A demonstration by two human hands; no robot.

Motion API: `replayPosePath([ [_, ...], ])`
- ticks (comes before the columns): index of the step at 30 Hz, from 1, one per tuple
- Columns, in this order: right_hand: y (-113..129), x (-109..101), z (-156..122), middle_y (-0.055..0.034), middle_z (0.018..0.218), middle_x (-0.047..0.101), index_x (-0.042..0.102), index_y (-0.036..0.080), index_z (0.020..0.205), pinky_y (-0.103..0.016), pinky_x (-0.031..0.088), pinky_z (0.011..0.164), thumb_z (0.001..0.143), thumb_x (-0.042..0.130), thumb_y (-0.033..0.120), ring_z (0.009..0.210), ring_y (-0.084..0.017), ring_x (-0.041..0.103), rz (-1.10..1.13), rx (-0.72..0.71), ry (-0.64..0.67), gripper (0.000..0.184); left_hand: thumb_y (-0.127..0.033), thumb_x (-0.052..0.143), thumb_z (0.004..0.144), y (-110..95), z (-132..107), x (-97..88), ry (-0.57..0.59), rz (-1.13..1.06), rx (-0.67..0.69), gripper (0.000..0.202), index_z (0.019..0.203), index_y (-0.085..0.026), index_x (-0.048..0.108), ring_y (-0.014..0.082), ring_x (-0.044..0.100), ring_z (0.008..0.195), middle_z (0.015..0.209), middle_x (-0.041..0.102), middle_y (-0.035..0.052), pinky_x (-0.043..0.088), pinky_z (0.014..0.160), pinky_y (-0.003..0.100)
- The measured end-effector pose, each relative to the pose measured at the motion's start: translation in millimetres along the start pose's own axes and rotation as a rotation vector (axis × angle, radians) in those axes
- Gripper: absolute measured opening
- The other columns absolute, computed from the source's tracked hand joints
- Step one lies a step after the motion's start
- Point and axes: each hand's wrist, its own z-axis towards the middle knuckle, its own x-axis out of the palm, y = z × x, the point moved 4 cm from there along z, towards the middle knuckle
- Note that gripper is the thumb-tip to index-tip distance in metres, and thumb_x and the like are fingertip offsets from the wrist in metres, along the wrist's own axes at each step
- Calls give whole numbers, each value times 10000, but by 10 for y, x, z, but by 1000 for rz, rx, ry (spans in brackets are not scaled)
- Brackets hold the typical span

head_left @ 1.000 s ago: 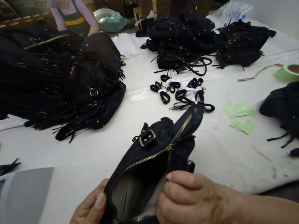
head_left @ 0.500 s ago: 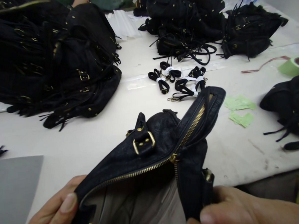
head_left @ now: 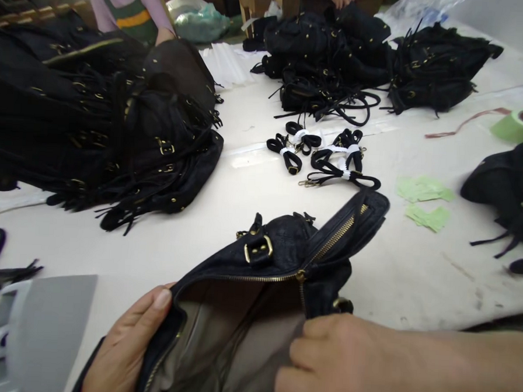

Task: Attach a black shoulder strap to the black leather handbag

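Observation:
A black handbag (head_left: 285, 241) with brass buckles lies before me, its zipper (head_left: 248, 278) undone and its mouth spread apart. Grey-brown lining (head_left: 236, 335) shows inside. My left hand (head_left: 126, 341) pinches the left rim, thumb on top and the other fingers partly hidden behind the leather. On the right side, my right hand (head_left: 323, 357) is closed around the edge of the mouth, with its fingertips curled out of sight. The zipper's far end runs out on a tab (head_left: 347, 224) that sticks up past the bag.
Black bags are heaped at the left (head_left: 94, 123) and back (head_left: 325, 53). Bundled straps (head_left: 290, 148) lie beyond the handbag. Green paper pieces (head_left: 426, 196) and a green tape roll (head_left: 517, 123) are to the right. A grey board (head_left: 57, 320) sits at left. Co-workers stand across the table.
The bag's mouth has spread wider and more lining shows. My right hand has shifted left along the rim. My left hand has risen slightly to the right, and the view has tilted up.

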Motion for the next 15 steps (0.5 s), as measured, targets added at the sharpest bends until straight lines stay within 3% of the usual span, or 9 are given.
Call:
replayPosePath([
  [3, -152, -103, 275, -3, 735, 550, 610, 168, 882, -300, 259, 362, 821, 657, 259, 536, -135, 444, -93, 106, 174, 120, -464, 849, 547, 0, -69, 112, 112, -65, -50, 470, 905, -239, 644, 122, 632, 591, 694, 692, -52, 518, 520, 152],
  [6, -230, -10, 484, -44, 859, 541, 577, 111, 1000, -316, 354, 457, 858, 589, 214, 653, -169, 483, -190, 130, 84, 176, -433, 834, 592, -4, -174, 178, 196, -98, -7, 395, 856, -206, 648, 117, 622, 608, 681, 681, -37, 518, 558, 154],
  [9, -324, 197, 618, -28, 809, 533, 556, 143, 942, -315, 369, 508, 926, 480, 173, 668, -169, 484, -193, 109, -30, 84, -424, 784, 668, -13, -266, 222, 218, -138, 79, 315, 834, -192, 650, 119, 610, 628, 710, 678, -14, 506, 564, 161],
  [12, -407, 322, 622, -45, 800, 569, 583, 142, 874, -320, 373, 562, 892, 520, 127, 708, -180, 511, -250, 125, 61, 67, -421, 760, 698, -5, -335, 275, 279, -189, 71, 298, 858, -195, 650, 115, 579, 570, 665, 645, -9, 494, 539, 182],
  [15, -372, 216, 421, -59, 814, 600, 593, 148, 770, -328, 364, 594, 858, 578, 132, 723, -186, 518, -259, 125, 200, 90, -433, 758, 692, -5, -422, 295, 274, -207, 58, 323, 880, -193, 651, 99, 540, 531, 624, 595, -20, 469, 512, 176],
])
